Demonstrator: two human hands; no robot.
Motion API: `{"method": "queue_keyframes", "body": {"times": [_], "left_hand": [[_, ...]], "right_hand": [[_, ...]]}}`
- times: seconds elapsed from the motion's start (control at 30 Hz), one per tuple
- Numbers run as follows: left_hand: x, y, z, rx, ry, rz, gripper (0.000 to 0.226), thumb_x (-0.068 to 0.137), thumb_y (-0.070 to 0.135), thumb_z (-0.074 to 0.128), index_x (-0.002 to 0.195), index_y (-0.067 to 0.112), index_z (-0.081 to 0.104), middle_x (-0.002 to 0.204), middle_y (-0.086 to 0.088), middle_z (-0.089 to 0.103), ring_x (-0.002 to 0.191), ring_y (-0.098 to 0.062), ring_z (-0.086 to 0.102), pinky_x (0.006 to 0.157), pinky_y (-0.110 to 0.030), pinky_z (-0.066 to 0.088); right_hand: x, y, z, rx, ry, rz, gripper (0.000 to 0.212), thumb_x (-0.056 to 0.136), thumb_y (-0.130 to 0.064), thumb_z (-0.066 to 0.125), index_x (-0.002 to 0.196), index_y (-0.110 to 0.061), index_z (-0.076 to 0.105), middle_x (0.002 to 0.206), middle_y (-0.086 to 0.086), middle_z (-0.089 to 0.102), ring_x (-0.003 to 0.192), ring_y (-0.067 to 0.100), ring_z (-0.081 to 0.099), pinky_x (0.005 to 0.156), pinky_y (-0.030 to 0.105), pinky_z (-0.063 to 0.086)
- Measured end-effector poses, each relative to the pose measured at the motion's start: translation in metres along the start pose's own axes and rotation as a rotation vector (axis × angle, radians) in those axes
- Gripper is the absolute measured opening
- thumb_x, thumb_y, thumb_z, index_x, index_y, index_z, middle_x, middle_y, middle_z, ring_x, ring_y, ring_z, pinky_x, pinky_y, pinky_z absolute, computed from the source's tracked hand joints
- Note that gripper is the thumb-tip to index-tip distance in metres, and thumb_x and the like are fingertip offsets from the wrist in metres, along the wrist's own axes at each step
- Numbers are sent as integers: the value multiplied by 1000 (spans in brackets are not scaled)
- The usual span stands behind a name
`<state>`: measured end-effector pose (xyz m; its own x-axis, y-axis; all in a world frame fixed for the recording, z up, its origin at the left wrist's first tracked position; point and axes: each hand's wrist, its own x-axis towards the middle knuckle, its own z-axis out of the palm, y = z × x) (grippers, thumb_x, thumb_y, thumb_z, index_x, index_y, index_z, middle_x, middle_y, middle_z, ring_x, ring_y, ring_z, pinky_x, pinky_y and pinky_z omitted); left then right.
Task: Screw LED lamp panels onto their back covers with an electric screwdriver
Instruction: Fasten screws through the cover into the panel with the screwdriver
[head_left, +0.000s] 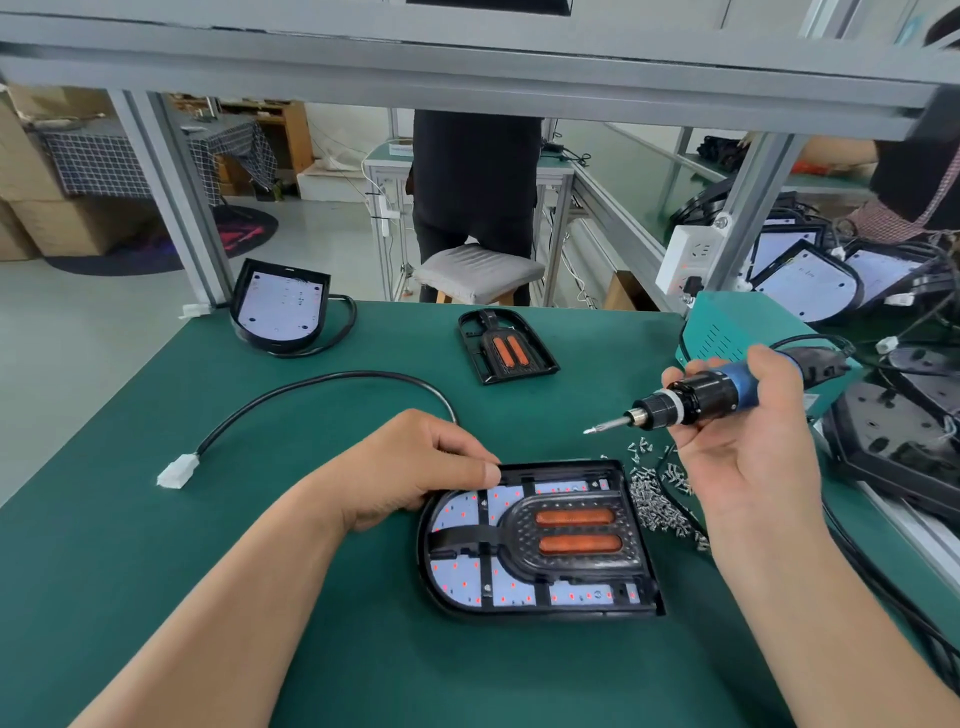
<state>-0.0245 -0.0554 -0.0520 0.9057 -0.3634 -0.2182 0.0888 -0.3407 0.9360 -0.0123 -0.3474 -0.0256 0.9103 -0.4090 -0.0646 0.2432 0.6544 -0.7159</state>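
Observation:
A black lamp assembly (540, 540) with a white LED panel and two orange strips lies flat on the green mat near me. My left hand (415, 467) grips its upper left edge, thumb on the rim. My right hand (748, 441) holds the blue and black electric screwdriver (696, 400) above the mat, to the upper right of the lamp. Its bit points left and carries a screw at the tip. A pile of loose screws (657, 493) lies beside the lamp's right edge.
A black frame with orange strips (506, 345) lies at the mat's far middle. Another lamp with its cable (280, 306) sits far left. A black cable with a white connector (179, 470) curves across the left. A teal power box (727, 327) and stacked lamps (831, 280) stand right.

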Motion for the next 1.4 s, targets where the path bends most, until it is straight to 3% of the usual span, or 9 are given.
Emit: {"method": "queue_keyframes", "body": {"times": [0.17,0.5,0.93,1.13,1.4], "left_hand": [[2,-6,-17,-2,124,25,41,64,54,84,91,23,84,68,4,61,53,-8,36,45,-18,24],[2,-9,-19,16,128,24,43,66,58,83,93,25,84,74,4,64,61,-9,38,47,-17,26],[4,-10,-20,11,125,12,45,64,58,82,94,25,83,78,3,68,62,-9,41,47,-18,26],[3,-10,-20,4,119,7,42,67,56,82,95,24,83,78,2,68,61,-7,42,47,-18,26],[4,-12,-20,2,109,10,45,67,57,83,98,23,83,80,1,70,67,-12,44,49,-21,25]], "right_hand": [[-6,-1,1,-11,-42,19,26,102,-34,62,105,-9,59,77,5,68,74,27,73,72,38,63],[-19,-4,6,-52,-135,-41,20,100,-34,61,103,-15,60,75,0,57,61,15,56,58,26,51],[-21,-5,7,-110,-208,-111,12,96,-29,60,100,-18,61,73,2,55,57,19,52,57,28,49],[-25,-5,10,-142,-230,-141,21,90,-31,65,106,-17,61,73,4,55,57,22,52,56,30,49],[-30,-6,13,-178,-268,-171,11,96,-26,58,103,-19,62,73,5,54,54,24,51,55,31,48]]}}
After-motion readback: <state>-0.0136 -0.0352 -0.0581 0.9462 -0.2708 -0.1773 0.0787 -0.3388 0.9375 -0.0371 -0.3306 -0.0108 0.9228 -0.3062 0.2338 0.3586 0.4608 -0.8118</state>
